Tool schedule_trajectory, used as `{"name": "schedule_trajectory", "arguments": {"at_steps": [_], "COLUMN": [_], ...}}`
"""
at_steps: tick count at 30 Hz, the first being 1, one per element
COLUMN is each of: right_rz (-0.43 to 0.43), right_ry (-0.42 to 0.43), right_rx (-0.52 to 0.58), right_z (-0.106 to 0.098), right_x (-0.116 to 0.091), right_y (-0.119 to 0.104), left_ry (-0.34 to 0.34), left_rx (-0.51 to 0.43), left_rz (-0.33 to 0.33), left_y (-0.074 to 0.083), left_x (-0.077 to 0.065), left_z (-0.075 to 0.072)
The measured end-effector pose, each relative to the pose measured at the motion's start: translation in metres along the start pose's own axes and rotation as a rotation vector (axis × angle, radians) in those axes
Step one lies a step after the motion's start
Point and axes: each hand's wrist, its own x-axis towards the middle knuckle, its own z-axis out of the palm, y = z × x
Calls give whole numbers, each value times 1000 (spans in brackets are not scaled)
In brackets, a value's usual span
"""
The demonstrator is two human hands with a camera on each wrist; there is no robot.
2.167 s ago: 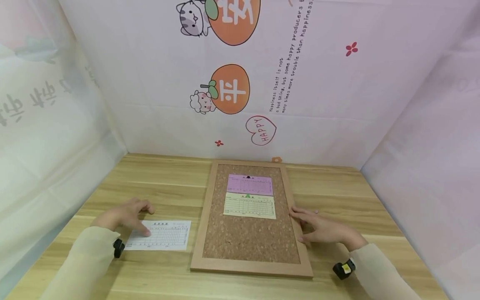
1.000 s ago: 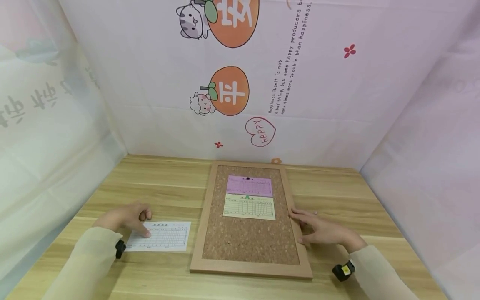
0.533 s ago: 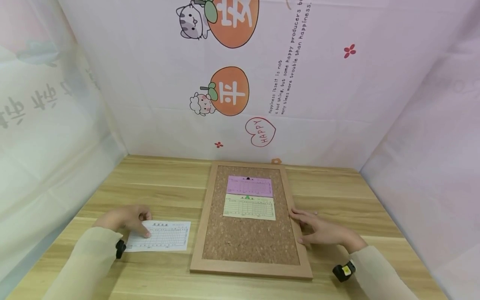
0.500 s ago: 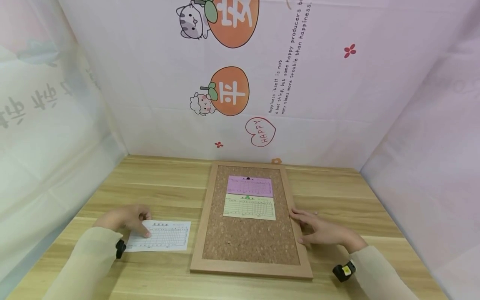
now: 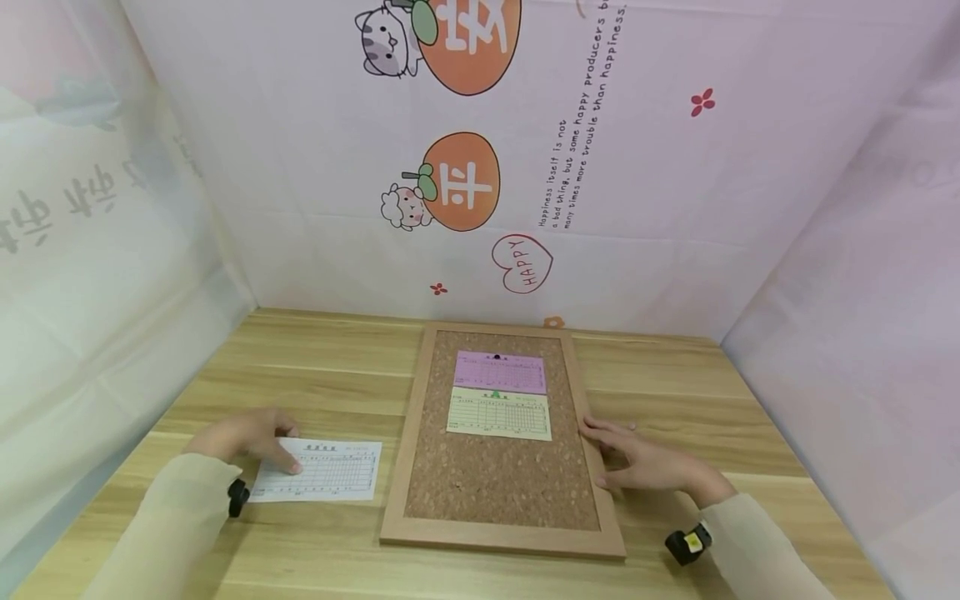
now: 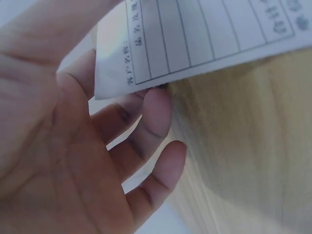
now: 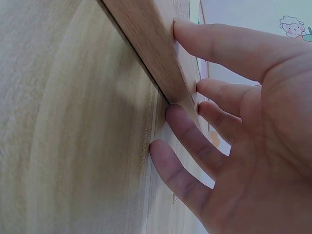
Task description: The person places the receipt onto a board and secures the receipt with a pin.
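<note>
A white printed form [image 5: 333, 471] lies left of a framed cork board [image 5: 502, 483]. My left hand [image 5: 247, 437] pinches its left end, thumb on top and fingers beneath. In the left wrist view, the edge of the form [image 6: 185, 44] stands slightly off the table, and part of the left hand's grip is hidden behind it. My right hand [image 5: 648, 458] rests against the board's right side. Its spread fingertips touch the wooden frame [image 7: 156, 53] in the right wrist view. Pinned to the cork are a purple form [image 5: 498, 375] with a black pin and a yellow form [image 5: 498, 417] with a green pin.
A small purple object [image 5: 632, 426] lies just beyond my right hand, too small to identify. The wooden table [image 5: 330, 375] is bounded by a printed cloth wall [image 5: 637, 267] behind and by cloth at both sides.
The left hand's fingers, earlier reaching out past the form's top edge, have curled in under its left end. The right hand and the board stay put.
</note>
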Motion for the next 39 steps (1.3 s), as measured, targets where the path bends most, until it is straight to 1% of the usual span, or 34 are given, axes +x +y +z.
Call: {"name": "schedule_trajectory", "arguments": {"at_steps": [4,11,13,18,21,25,28,30,37,39], "right_rz": [5,4,6,8,9,10,13,15,8,4], "right_ry": [0,-9,-9,-9,-9,-11,-12,-12,-11,-12], "right_rx": [3,-1,0,-5,-11,-8,-2,3,12,14], "right_z": [0,0,0,0,0,0,0,0,1,1], "right_x": [0,-1,-1,-1,-1,-2,-2,-2,-2,-2], "right_y": [0,0,0,1,2,1,0,1,2,2], "left_ry": [-7,-13,-21,-47,-53,-37,-28,-31,-22,-9], "left_rx": [10,16,16,-14,-41,-51,-55,-61,-71,-75], "left_rz": [31,50,66,98,94,117,146,161,188,212], "left_y": [0,-4,-6,-8,-10,-12,-12,-12,-15,-15], "left_x": [-1,-1,-1,-2,-2,-1,0,0,3,3], "left_z": [-2,-6,-7,-10,-11,-12,-13,-13,-15,-17]}}
